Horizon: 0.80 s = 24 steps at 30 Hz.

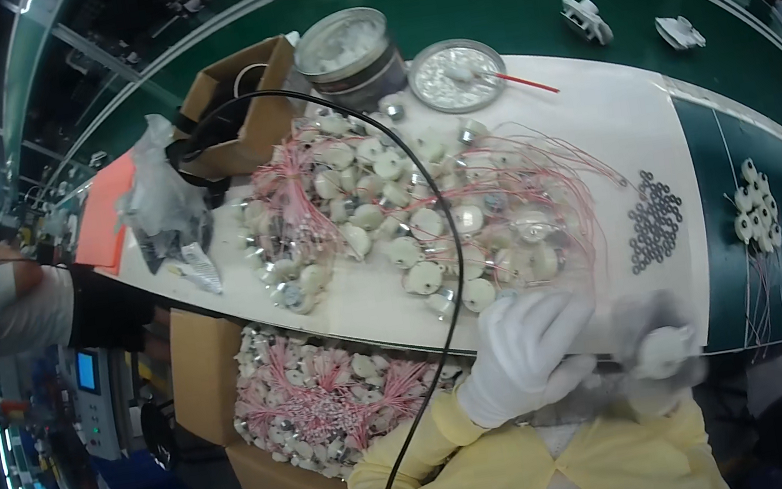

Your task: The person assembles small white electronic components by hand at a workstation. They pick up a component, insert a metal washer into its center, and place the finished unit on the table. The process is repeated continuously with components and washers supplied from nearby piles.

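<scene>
My left hand (528, 350), in a white glove, hovers over the table's near edge with its fingers stretched out and thumb apart; nothing shows in it. To its right, my right hand (650, 388) is badly smeared by motion. A round white part (665, 351) appears in its grip, though the fingers are indistinct. Beyond my left hand spreads a pile of similar round white motor-like parts (422, 277) with metal bodies and pink wires (299, 203). Several small dark rings (655, 220) lie grouped on the white sheet (592, 103), beyond my right hand.
A metal tin (344, 49), a shallow dish (457, 75) of white paste with a red stick, and a cardboard box (239, 105) stand at the back. A black cable (460, 265) crosses the view. Below the table sits a carton (203, 374) of wired parts. Another person (16, 306) is at left.
</scene>
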### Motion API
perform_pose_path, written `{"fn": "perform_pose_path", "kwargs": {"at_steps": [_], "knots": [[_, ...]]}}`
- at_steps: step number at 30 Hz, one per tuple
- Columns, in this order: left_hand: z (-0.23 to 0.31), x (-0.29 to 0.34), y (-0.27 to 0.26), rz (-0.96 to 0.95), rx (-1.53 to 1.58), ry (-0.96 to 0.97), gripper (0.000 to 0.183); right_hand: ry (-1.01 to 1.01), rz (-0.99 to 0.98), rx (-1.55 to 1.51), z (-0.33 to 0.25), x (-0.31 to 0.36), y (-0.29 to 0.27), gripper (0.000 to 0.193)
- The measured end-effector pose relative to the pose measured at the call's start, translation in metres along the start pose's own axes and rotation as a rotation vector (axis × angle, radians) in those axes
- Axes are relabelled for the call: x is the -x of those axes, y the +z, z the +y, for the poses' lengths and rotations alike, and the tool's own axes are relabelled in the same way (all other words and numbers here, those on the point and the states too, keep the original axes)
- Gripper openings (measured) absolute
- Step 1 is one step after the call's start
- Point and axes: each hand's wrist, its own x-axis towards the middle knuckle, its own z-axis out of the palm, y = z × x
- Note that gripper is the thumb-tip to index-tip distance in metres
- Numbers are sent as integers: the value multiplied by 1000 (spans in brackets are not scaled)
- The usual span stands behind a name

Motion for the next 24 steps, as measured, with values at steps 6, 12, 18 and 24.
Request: {"fn": "perform_pose_path", "kwargs": {"at_steps": [6, 12, 18, 24], "knots": [[3, -7, 3, -94, -177, -139, 56, -225, -59, -480, -74, -16, -36, 84], [2, -18, -1, -117, -242, -148, 58, 154, 190, 150, -118, 27, -75, 59], [2, -26, 2, -106, -338, -152, 59, 652, 182, 628, -135, 12, -78, 48], [1, -29, 10, -90, -417, -147, 54, 603, 150, 1318, -117, -24, -64, 58]]}}
